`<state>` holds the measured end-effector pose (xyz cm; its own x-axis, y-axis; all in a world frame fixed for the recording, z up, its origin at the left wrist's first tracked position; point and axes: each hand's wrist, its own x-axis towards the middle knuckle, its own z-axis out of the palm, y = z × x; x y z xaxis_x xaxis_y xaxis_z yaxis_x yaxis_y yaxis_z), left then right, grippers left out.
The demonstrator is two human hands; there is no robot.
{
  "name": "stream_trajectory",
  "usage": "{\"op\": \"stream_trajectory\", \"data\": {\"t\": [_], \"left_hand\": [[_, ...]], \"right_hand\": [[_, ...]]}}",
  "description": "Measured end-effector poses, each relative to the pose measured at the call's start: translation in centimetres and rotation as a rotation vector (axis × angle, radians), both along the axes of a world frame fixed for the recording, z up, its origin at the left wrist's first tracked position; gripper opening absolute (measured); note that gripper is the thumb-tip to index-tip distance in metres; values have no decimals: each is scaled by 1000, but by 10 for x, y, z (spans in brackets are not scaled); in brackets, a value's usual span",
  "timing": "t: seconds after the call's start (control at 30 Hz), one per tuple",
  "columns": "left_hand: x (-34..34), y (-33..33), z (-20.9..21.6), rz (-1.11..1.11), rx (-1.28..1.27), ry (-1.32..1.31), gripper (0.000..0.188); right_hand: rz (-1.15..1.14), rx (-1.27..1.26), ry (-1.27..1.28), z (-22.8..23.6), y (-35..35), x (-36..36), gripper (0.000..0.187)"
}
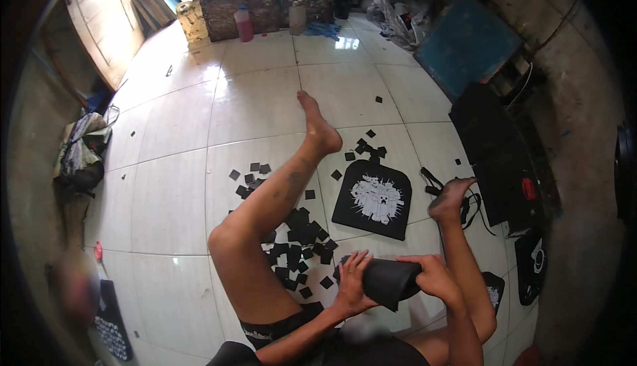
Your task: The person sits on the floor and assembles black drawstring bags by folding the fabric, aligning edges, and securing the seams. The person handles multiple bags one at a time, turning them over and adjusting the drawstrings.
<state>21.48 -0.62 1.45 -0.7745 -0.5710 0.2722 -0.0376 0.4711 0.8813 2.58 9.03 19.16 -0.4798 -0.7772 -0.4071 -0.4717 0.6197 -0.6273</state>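
Observation:
Between my bent legs I hold a curled black sheet [383,281], smooth and slightly shiny, like fabric or thin foam. My left hand [353,285] grips its left side, fingers spread over the top. At the right end, my right hand [434,278] is closed on the edge, with the index finger laid along the top. Just beyond lies a flat black panel [348,210] with a rounded top and a white print. Small black squares [306,232] are scattered on the floor to the left, partly behind my left leg, with several more above the panel.
Black straps [472,210] lie beside my right foot. Black fabric [494,147] and a blue board [470,44] lean along the right wall. More printed black pieces [531,270] lie at right and a printed strip [111,323] at left. A pink bottle [244,24] stands far back.

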Motion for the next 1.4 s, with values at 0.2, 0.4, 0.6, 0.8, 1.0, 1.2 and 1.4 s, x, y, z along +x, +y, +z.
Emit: {"op": "stream_trajectory", "data": {"t": [0.2,0.4,0.6,0.8,1.0,1.2,1.4], "left_hand": [[-1,-28,-25,176,79,157,131],[17,-66,-12,223,1280,28,85],[18,-55,-17,20,1203,-177,39],[17,-5,-21,-55,538,-160,48],[6,-7,6,-96,248,226,67],[-15,-17,6,-71,309,157,41],[-18,-23,5,-96,354,311,47]], "right_hand": [[-182,-255,-268,-10,30,1,66],[-577,-525,-731,-46,84,1,34],[-780,-439,-787,-108,106,35,34],[-867,-399,-556,-138,81,78,38],[-886,-689,-245,-124,76,101,40],[-856,-665,-190,-113,65,80,43],[-855,-660,-150,-101,61,86,48]]}}
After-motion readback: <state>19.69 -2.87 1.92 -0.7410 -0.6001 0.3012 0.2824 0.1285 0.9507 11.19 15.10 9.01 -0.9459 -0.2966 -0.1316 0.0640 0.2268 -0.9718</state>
